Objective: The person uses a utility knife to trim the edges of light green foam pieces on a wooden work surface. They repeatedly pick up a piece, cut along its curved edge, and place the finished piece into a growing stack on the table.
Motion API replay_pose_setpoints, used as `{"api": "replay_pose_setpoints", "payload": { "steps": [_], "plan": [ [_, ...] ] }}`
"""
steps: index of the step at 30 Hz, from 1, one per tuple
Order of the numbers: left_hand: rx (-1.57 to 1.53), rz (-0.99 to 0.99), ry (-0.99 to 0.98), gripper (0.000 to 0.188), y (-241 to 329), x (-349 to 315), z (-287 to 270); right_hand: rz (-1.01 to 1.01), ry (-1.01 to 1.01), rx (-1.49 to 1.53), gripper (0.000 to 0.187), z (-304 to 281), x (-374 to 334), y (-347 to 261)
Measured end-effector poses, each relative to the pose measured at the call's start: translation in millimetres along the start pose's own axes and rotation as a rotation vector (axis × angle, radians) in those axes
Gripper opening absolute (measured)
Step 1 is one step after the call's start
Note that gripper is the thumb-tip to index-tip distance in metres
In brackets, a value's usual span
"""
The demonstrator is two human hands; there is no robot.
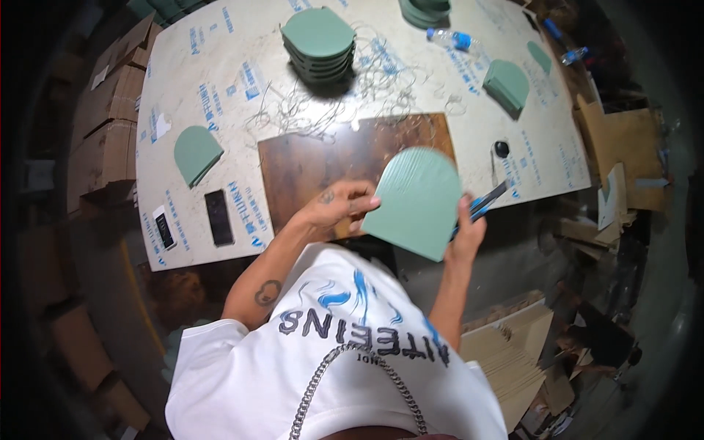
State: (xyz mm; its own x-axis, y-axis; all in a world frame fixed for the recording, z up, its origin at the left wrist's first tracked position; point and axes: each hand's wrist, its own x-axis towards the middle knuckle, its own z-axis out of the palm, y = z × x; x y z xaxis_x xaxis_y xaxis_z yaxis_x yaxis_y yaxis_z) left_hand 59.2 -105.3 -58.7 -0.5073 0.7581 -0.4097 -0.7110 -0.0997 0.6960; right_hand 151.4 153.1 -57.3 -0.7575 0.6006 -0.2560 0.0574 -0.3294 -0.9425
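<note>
White sheeting printed in blue covers the bench (161,88), which spreads out ahead of both hands, with brown cardboard boxes (106,132) piled beyond its edge, far to their left. Left hand (346,207) is partly closed, its thumb on the face of a green panel (418,202) and its fingers curled by the near left edge. Right hand (469,231) is closed around the panel's right side and also grips a blue-and-black knife (488,199), whose blade points ahead and to the right. Far ahead of the right hand, a clear bottle (449,39) with a blue label lies on its side; how full it is cannot be made out. Held between the hands and tilted, the panel is pale green and flat, with a rounded far end, a straight near edge and fine ridges across its upper part. Behind it lies a brown wooden board (315,161). Loose strings (374,81) and a stack of green pieces (319,37) sit ahead of the hands; a dark phone (218,217) lies left of the left hand.
</note>
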Motion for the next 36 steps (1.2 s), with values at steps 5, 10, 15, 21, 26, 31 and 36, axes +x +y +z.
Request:
{"api": "replay_pose_setpoints", "payload": {
  "steps": [5,10,15,21,26,31,36],
  "plan": [
    [0.068,0.374,0.148,0.029,52,-43,52,-0.211,-0.235,-0.018,0.048,39,-22,-69],
    [0.03,0.506,0.02,0.032,75,-74,65,-0.262,-0.272,-0.01,0.047,43,-38,-90],
    [0.097,0.5,0.064,0.035,78,-88,73,-0.161,-0.415,0.172,0.049,49,-42,-92],
    [0.113,0.515,0.038,0.034,82,-90,69,-0.152,-0.437,0.299,0.049,62,-49,-90],
    [0.143,0.533,-0.003,0.029,91,-92,65,-0.175,-0.47,0.399,0.05,74,-50,-94],
    [0.281,0.653,0.161,0.056,95,-96,71,-0.294,-0.386,0.297,0.049,74,-47,-86],
    [1.36,1.159,0.623,0.093,99,-80,75,-0.381,-0.327,-0.053,0.039,85,-58,-96]
  ]
}}
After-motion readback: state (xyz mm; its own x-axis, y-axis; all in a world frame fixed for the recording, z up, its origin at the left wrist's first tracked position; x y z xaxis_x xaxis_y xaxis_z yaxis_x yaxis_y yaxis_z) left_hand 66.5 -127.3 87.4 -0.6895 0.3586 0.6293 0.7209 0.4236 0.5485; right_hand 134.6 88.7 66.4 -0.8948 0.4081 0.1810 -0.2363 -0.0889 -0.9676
